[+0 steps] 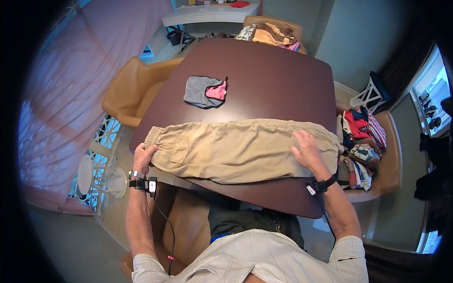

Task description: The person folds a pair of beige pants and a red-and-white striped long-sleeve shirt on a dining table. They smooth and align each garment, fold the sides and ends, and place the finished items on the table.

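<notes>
A pair of beige trousers (240,151) lies lengthwise across the near part of the dark red-brown table (264,70), one leg over the other. Its gathered elastic waistband is at the left end, with a flapped pocket beside it. My left hand (143,155) grips the corner of that waistband, thumb on top. Toward the right end, my right hand (307,150) rests on the cloth with its fingers apart. Farther back on the table sits a small folded grey piece (198,92) with black edging and a pink patch.
An armchair (391,155) at the right holds a heap of mixed clothes (361,141). Another chair at the far side carries folded cloths (271,35). A tan chair (127,94) stands at the left, near a white stool (87,174). A white desk (207,16) is behind.
</notes>
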`<state>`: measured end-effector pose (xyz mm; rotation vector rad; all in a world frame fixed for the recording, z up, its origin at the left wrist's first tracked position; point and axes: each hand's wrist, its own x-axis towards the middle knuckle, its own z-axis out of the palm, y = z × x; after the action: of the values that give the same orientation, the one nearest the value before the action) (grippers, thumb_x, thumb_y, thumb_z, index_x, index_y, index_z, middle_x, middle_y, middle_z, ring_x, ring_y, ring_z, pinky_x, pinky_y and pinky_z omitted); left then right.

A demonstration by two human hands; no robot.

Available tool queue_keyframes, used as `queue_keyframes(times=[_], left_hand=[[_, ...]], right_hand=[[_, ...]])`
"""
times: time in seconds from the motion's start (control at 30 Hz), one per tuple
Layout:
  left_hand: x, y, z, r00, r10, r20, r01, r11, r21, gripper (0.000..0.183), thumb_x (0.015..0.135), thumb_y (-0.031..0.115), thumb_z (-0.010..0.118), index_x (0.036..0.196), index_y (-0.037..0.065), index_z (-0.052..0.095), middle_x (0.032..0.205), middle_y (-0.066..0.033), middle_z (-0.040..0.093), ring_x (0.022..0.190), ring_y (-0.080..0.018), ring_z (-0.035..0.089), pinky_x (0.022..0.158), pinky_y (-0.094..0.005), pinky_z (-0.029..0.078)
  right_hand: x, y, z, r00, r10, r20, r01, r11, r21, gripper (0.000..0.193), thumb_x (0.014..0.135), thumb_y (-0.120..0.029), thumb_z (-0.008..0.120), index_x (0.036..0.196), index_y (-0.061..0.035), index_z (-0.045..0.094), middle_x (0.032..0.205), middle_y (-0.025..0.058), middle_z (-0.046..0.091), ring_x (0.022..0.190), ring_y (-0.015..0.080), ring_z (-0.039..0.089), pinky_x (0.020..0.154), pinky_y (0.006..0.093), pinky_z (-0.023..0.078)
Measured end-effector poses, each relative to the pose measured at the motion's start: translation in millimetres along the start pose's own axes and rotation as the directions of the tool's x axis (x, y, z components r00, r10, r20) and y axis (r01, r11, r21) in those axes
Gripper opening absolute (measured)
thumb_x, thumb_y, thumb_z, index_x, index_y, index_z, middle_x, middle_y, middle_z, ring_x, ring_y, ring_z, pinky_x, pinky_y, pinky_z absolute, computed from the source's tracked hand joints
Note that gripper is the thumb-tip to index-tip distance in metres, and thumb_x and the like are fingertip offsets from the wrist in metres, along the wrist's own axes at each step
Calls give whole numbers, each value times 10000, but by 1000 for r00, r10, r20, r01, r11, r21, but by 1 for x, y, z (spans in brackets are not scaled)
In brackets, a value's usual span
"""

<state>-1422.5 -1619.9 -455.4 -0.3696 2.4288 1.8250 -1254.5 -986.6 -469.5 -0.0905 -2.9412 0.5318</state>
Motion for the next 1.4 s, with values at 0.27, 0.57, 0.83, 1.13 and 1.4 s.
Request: queue_keyframes(times=[0.27, 0.57, 0.83, 1.13, 1.4], left_hand=[[-8, 19, -41, 984, 133, -120, -103, 968, 229, 236, 920, 145, 828, 1076, 25, 698, 954, -36, 762, 784, -116, 696, 688, -316, 576], [-79, 97, 73, 759, 625, 183, -646, 688, 331, 250, 965, 120, 784, 1175, 21, 693, 984, -75, 750, 859, -184, 708, 787, -361, 597], [-130, 36, 185, 575, 564, 593, -803, 531, 273, 583, 928, 281, 857, 1397, 16, 634, 1259, -220, 717, 1149, -406, 702, 967, -480, 579], [-135, 3, 210, 503, 560, 658, -860, 247, 447, 714, 927, 326, 843, 1547, 73, 597, 1565, -295, 528, 1461, -499, 503, 1208, -604, 413], [-138, -4, 225, 536, 522, 663, -839, 244, 486, 707, 967, 403, 806, 1591, 159, 583, 1603, -286, 515, 1515, -498, 472, 1219, -690, 363]], right_hand=[[31, -89, 5, 940, -237, 247, 155, 938, 309, 553, 1016, -273, 728, 1517, -69, 612, 1554, 197, 608, 1457, 388, 563, 1213, 492, 476], [8, -39, -1, 986, -84, 143, 28, 933, 358, 499, 997, -249, 729, 1457, -70, 653, 1461, 201, 666, 1380, 404, 624, 1167, 488, 506], [-31, 113, -27, 903, 341, -261, -365, 930, -49, 762, 893, -305, 851, 1574, -130, 557, 1506, 211, 604, 1418, 428, 559, 1191, 529, 483], [-32, 131, -13, 812, 573, -110, -581, 811, -65, 861, 800, -495, 914, 1506, -105, 614, 1427, 215, 660, 1371, 436, 594, 1166, 542, 504], [-27, 137, -17, 789, 579, -204, -592, 806, -3, 461, 869, -337, 809, 1198, -22, 741, 1201, 305, 769, 1199, 470, 720, 1030, 543, 574]])
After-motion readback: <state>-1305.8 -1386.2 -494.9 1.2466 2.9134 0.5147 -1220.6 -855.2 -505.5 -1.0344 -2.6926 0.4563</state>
